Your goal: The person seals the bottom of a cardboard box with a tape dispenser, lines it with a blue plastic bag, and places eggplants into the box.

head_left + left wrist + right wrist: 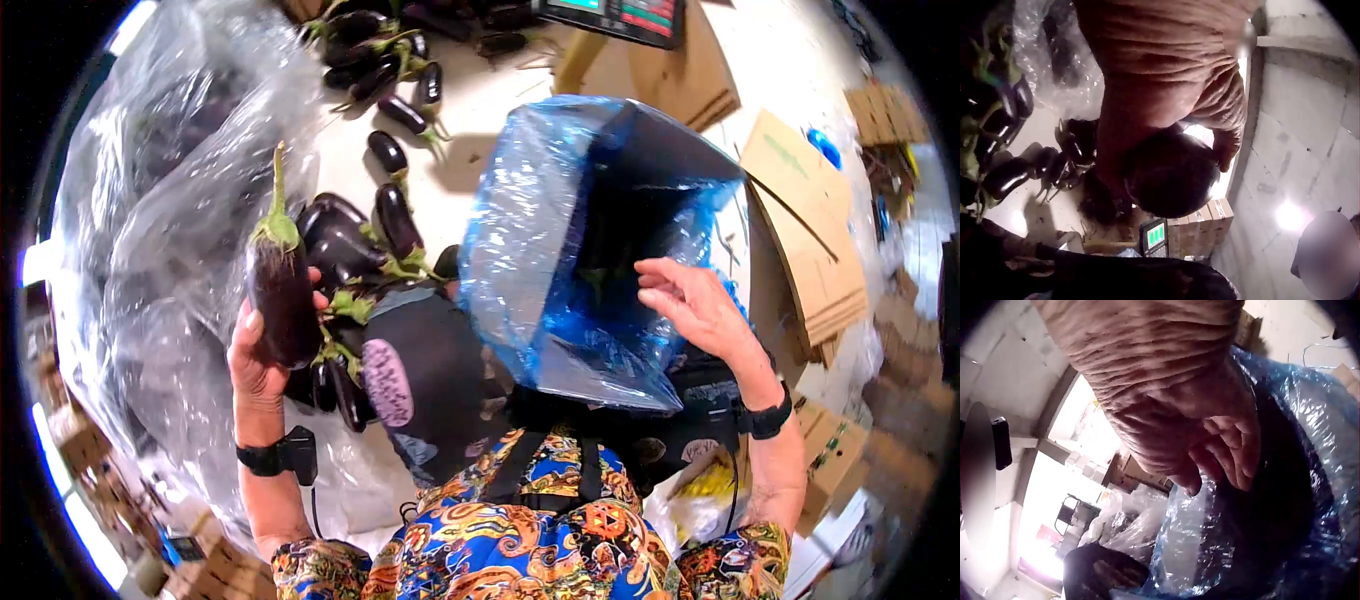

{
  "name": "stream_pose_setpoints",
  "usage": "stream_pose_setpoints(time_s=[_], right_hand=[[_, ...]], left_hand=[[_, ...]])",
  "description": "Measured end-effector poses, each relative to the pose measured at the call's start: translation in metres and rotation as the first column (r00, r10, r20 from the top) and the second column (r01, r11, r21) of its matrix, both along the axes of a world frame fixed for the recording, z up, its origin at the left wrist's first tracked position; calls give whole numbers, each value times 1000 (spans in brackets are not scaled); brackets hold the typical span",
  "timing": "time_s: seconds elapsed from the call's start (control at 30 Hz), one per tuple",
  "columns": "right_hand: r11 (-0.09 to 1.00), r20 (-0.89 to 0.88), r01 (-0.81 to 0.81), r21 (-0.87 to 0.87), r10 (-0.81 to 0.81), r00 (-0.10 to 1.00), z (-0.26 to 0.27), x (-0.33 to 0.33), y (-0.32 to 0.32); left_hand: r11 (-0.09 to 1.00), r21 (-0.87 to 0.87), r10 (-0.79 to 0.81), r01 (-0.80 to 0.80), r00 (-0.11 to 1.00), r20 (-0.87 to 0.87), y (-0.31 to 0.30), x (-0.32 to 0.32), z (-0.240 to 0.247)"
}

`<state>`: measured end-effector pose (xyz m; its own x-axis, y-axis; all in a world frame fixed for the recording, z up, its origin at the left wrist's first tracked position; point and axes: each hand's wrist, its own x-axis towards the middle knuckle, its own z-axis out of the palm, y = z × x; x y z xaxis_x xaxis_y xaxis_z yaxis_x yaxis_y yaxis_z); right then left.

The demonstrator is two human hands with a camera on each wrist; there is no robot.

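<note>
My left hand [262, 350] grips an eggplant [282, 300] upright, its green stem pointing up, over the pile at the left. In the left wrist view the rounded dark end of the eggplant [1172, 178] shows beyond the palm of the left hand [1166, 94]. My right hand [697, 305] is held over the right side of a box lined with blue plastic [520, 240], fingers loosely bent and holding nothing. The right wrist view has the right hand [1210, 431] beside the blue liner [1194, 550]. The inside of the box is dark.
Loose eggplants [395, 215] lie between the clear plastic bag [170, 200] and the box, with several more at the top. A scale [625, 15] stands at the top edge. Flat cardboard sheets [805, 235] are stacked on the right.
</note>
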<state>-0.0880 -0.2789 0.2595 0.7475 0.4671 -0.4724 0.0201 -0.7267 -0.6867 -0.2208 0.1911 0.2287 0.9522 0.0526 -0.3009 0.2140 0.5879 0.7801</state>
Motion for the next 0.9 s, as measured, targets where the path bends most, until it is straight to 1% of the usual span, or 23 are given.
stream_pose_setpoints(time_s=[0.03,0.1,0.13,0.17,0.2,0.23,0.27,0.3,0.33,0.37,0.4,0.43,0.47,0.53,0.57,0.6,0.67,0.77,0.87,0.9], right_hand=[[999,18,16,-28,-15,1000,0,-1,-6],[996,45,30,-88,-26,999,2,-2,-10],[998,67,-15,-64,19,998,-1,-6,-12],[997,91,-60,-41,64,994,-7,-10,-14],[994,118,-108,-21,109,987,-13,-15,-13],[977,158,-207,-53,213,964,-15,-21,-13],[950,144,-311,-28,312,939,-23,-27,-12],[933,105,-358,17,355,929,-31,-37,-10],[914,70,-401,67,396,915,-37,-48,-6],[880,3,-470,73,471,882,-39,-58,0],[841,-65,-534,84,539,840,-40,-65,5],[869,-141,-493,46,494,858,-27,-65,10],[897,-125,-435,75,441,889,-25,-65,5],[938,-95,-320,136,334,938,-24,-65,-3],[946,-104,-302,113,314,944,-19,-63,-6],[952,-84,-293,85,300,950,-18,-64,-9],[962,-43,-270,27,271,962,-16,-70,-12],[939,-17,-343,-39,342,939,-13,-73,-13],[950,47,-311,17,310,950,-14,-77,-11],[951,53,-308,28,306,950,-14,-79,-10]], left_hand=[[996,92,22,-15,997,-77,-11,12,14],[968,212,-115,132,989,-88,-23,38,33],[940,272,-184,204,978,-96,-31,54,42],[886,351,-271,303,953,-139,-43,71,54],[842,405,-334,356,934,-127,-65,88,69],[786,447,-421,426,899,-116,-82,103,77],[722,490,-503,488,857,-112,-97,117,82],[610,515,-620,602,767,-162,-113,131,89],[478,531,-720,699,659,-219,-130,145,92],[307,586,-826,750,516,-227,-147,160,89],[151,664,-867,732,421,-267,-167,170,88],[13,669,-889,743,315,-332,-183,179,83],[-122,665,-894,737,210,-396,-199,185,75],[-273,745,-887,609,140,-439,-226,190,50],[-324,682,-859,656,99,-503,-238,193,47],[-361,672,-841,647,86,-535,-248,195,39],[-433,649,-802,626,61,-594,-262,193,8],[-577,645,-773,501,-80,-630,-281,186,-17],[-693,623,-694,363,-100,-713,-305,163,-45],[-739,590,-646,325,-97,-757,-312,153,-54]])
